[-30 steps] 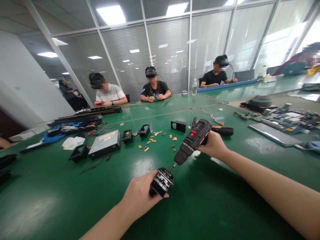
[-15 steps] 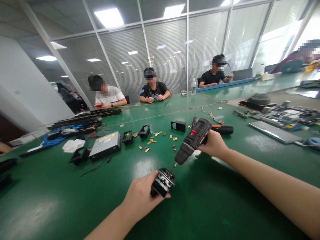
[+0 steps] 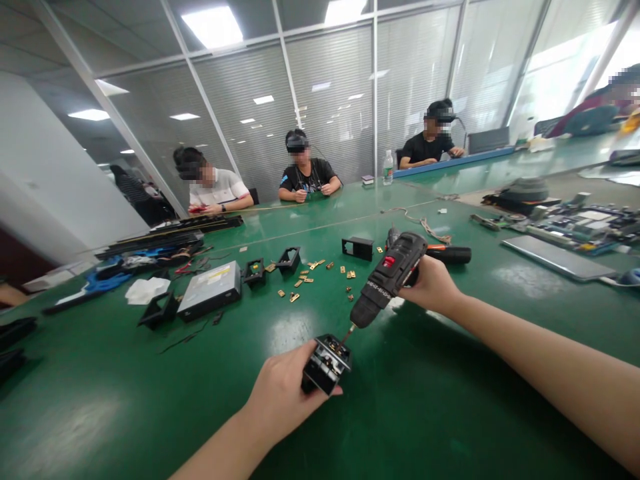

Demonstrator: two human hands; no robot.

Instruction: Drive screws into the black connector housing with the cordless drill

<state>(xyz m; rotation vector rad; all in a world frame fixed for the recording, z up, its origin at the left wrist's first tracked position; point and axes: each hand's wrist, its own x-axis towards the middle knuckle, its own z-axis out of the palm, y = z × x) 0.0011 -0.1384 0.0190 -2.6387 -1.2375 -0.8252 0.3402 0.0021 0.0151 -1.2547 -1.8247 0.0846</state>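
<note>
My left hand (image 3: 283, 380) is closed around a small black plastic housing (image 3: 326, 365) with metal parts inside, held tilted above the table. In my right hand (image 3: 435, 283) is a black cordless drill (image 3: 393, 270) with a red switch, pointing down and left. Its thin bit (image 3: 347, 335) reaches the top of the housing; whether it sits in a screw I cannot tell. Beyond my hands lie several small brass plates (image 3: 309, 281). Near them stand black frames (image 3: 289, 260) and an upright black panel (image 3: 357, 248).
A silver disc drive (image 3: 210, 291) and another black frame (image 3: 159, 310) lie to the left. Behind my right hand is a black and orange tool (image 3: 453, 254). A flat silver panel (image 3: 557, 258) and circuit boards (image 3: 595, 223) are at right. Several people sit across the green table (image 3: 200, 413).
My hands, the drill and the housing keep nearly the same positions. The view has shifted slightly. Across the table, the middle person's hands have moved a little apart.
</note>
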